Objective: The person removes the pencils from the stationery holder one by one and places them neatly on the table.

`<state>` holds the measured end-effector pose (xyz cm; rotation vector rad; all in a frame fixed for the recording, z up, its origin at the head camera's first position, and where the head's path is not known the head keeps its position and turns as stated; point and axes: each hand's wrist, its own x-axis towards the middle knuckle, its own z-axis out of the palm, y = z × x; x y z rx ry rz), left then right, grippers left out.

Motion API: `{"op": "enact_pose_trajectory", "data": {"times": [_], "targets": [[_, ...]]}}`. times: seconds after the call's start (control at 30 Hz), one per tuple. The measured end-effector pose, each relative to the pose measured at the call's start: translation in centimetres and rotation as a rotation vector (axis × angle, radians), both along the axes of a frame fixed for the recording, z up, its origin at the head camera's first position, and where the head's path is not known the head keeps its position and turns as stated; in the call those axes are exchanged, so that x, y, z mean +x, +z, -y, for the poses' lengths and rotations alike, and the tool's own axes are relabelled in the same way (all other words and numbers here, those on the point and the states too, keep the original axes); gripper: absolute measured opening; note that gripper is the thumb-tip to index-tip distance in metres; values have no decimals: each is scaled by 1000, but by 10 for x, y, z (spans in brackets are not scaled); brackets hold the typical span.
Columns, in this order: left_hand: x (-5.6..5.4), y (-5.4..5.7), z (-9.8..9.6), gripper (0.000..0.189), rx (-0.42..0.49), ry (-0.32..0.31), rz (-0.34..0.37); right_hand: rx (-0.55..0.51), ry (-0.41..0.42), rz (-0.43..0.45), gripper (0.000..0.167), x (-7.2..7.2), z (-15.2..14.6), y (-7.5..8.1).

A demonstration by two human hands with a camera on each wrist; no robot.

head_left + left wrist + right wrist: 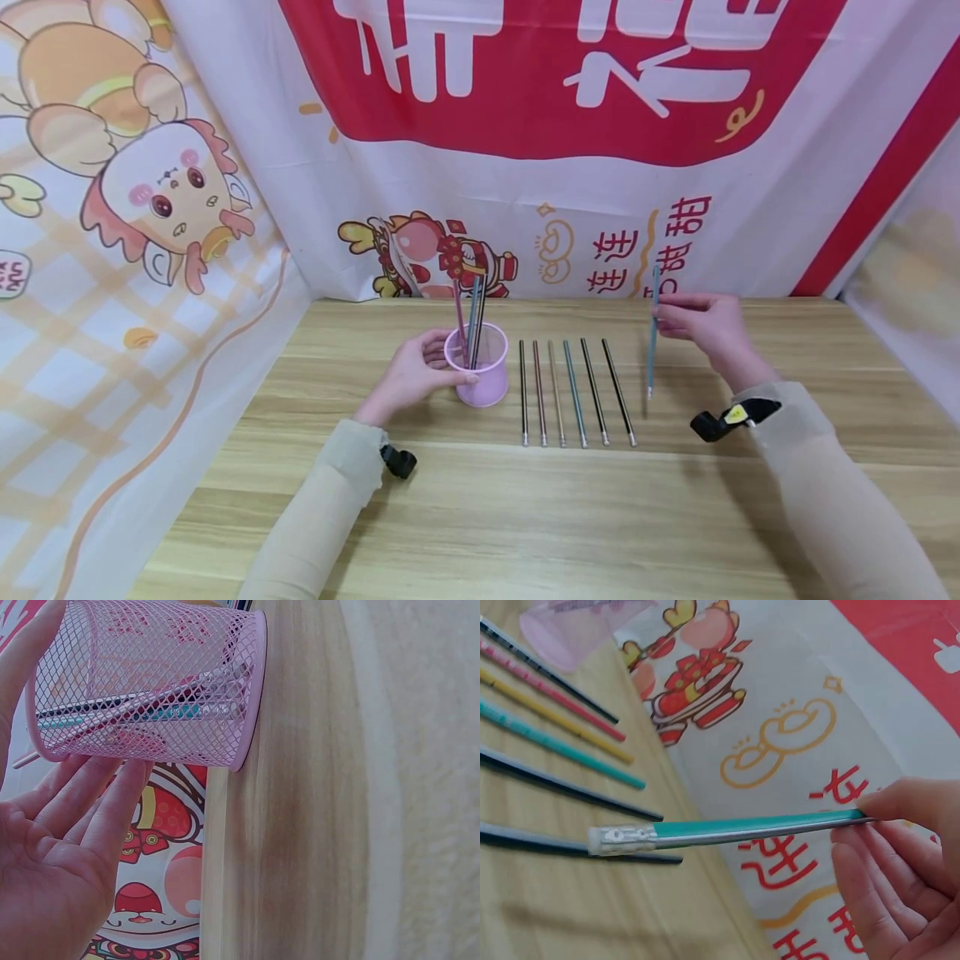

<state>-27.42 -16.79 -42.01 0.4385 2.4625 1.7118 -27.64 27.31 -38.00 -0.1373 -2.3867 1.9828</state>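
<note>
My left hand (416,372) holds the side of a pink mesh pencil cup (487,387), thumb at the front and fingers round the back. Several pencils (472,321) lean inside the cup, their eraser ends low against its base in the left wrist view. Above the table on the right, my right hand (708,329) pinches a teal pencil (757,829) between thumb and fingers. That pencil hangs nearly upright, its white eraser end pointing down. Between the hands, a row of pencils in black, red, yellow and teal (575,392) lies on the table, eraser ends toward me.
The wood-grain table (525,517) ends at a printed cloth backdrop (315,225) behind the cup and row. Another patterned cloth (247,375) borders the left side. Black wrist cameras sit on both sleeves.
</note>
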Motion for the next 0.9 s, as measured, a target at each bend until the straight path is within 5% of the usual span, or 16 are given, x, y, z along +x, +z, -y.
{"op": "enact_pose_trajectory", "data": {"times": [0.53,0.9], "targets": [[-2,-1,1,82,-5,-5,-2,121,164,107,47,6,-5,-41],[-3,-1,1,82,-8,-7,-3,165,165,176,46,5,5,-57]]}}
